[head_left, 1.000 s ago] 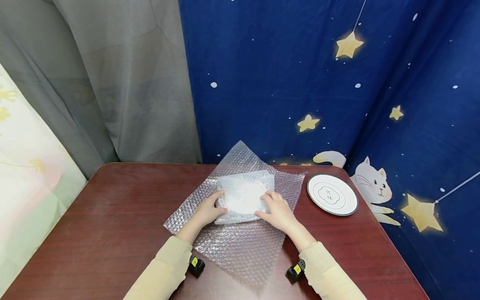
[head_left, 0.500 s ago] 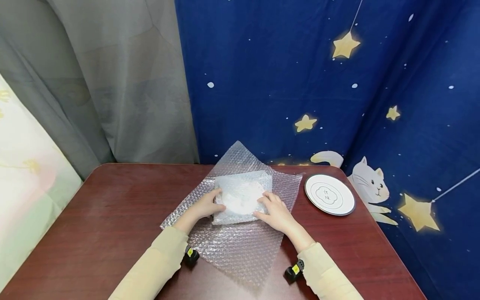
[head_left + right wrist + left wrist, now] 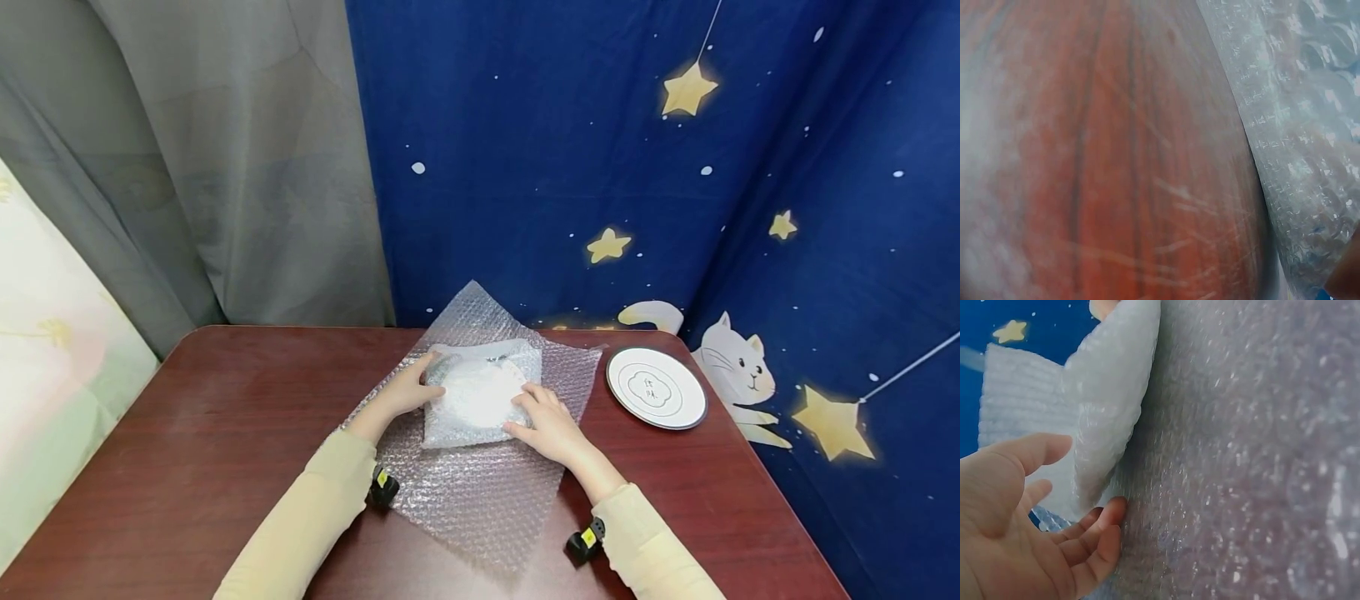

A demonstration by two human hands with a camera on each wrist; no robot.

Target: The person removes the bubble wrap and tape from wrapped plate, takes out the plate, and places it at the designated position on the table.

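A bundle in bubble wrap (image 3: pixel 450 429) lies near the middle of the table in the head view, a white round shape showing through it under glare. Beneath it a larger sheet of bubble wrap (image 3: pixel 480 500) is spread with its corners pointing out. My left hand (image 3: pixel 405 390) is at the bundle's left edge; in the left wrist view its thumb is raised and apart from the loosely bent fingers (image 3: pixel 1110 519), close to the wrap's edge. My right hand (image 3: pixel 551 427) rests on the bundle's right side, fingertips and thumb spread over its top.
A white plate (image 3: pixel 633 398) with a dark rim and printed characters lies at the table's right back. The red-brown wooden table (image 3: pixel 187 467) meets a grey curtain (image 3: pixel 285 208) and a blue star-patterned curtain (image 3: pixel 510 167) behind. Black wrist cameras hang under both sleeves.
My left hand has shifted up and left along the bundle's edge, and the wrap's upper left corner has changed shape. The right hand stays at the right side. The head view has swung slightly right.
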